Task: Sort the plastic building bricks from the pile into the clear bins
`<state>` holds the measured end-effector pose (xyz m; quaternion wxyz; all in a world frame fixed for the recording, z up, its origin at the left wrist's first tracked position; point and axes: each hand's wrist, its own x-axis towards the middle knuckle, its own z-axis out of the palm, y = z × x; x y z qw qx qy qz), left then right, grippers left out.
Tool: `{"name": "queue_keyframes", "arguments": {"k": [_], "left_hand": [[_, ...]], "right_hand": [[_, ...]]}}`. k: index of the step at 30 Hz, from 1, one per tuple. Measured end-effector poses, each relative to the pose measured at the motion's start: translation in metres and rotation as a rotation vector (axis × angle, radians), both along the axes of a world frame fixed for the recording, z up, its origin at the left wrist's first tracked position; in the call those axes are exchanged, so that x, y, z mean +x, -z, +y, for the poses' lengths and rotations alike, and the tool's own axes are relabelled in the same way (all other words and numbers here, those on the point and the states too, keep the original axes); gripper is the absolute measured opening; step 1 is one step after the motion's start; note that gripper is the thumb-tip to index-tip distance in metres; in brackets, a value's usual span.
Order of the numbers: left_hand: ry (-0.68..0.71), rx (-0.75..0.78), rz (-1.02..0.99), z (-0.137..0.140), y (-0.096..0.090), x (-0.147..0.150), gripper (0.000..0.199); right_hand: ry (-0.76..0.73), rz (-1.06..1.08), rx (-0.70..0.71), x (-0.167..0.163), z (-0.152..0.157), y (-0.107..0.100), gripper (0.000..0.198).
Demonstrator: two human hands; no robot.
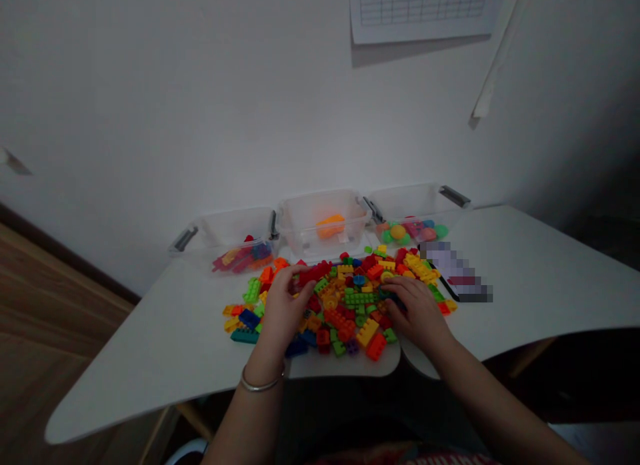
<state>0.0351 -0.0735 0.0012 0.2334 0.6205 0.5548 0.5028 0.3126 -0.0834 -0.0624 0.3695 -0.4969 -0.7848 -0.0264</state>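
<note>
A pile of colourful toy building bricks (361, 298) is spread over the white table, with both my hands at it. My left hand (286, 306), a silver bangle (261, 387) on its wrist, is at the pile's left side. Its thumb and fingers close around a long red brick (315, 273). At the right side of the heap my right hand (414, 306) curls its fingers down over the bricks. Something dark blue-green shows between its thumb and fingers, too dim to name. A yellow round piece (387, 277) lies beside those fingertips.
Three clear plastic bins line the wall: the left bin (235, 220) holds red and purple pieces, the middle bin (300, 218) an orange toy (331, 226), the right bin (415, 195) coloured balls. A phone (453, 272) lies right of the pile. The table's front edge (345, 374) is curved.
</note>
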Motion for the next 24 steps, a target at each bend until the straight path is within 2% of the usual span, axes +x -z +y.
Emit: {"name": "queue_keyframes", "arguments": {"k": [4,6,9,12,14,17,20,24], "left_hand": [[0.048,-0.123,-0.259,0.0,-0.003,-0.001,0.033],[0.018,-0.075,-0.369,0.001,-0.007,-0.003,0.039],[-0.166,0.174,-0.427,0.007,-0.019,-0.013,0.042],[-0.432,0.522,-0.395,0.02,-0.034,-0.035,0.034],[-0.517,0.629,-0.301,0.031,-0.045,-0.056,0.031],[-0.583,0.574,0.062,0.051,-0.057,-0.088,0.026],[-0.538,0.359,0.423,0.068,-0.061,-0.109,0.02],[-0.456,0.093,0.543,0.082,-0.057,-0.113,0.031]], "right_hand": [[-0.008,0.009,-0.034,-0.001,-0.001,0.0,0.026],[-0.016,0.016,-0.041,-0.001,0.0,0.0,0.026],[-0.025,0.02,-0.037,-0.001,0.0,-0.001,0.026],[-0.037,0.021,-0.019,-0.001,-0.001,-0.002,0.027],[-0.04,0.023,-0.007,-0.001,-0.002,-0.003,0.027],[-0.041,0.025,0.01,0.0,-0.002,-0.002,0.027],[-0.057,0.022,0.019,0.002,-0.002,-0.002,0.026],[-0.051,0.027,0.016,0.001,-0.002,-0.002,0.025]]}}
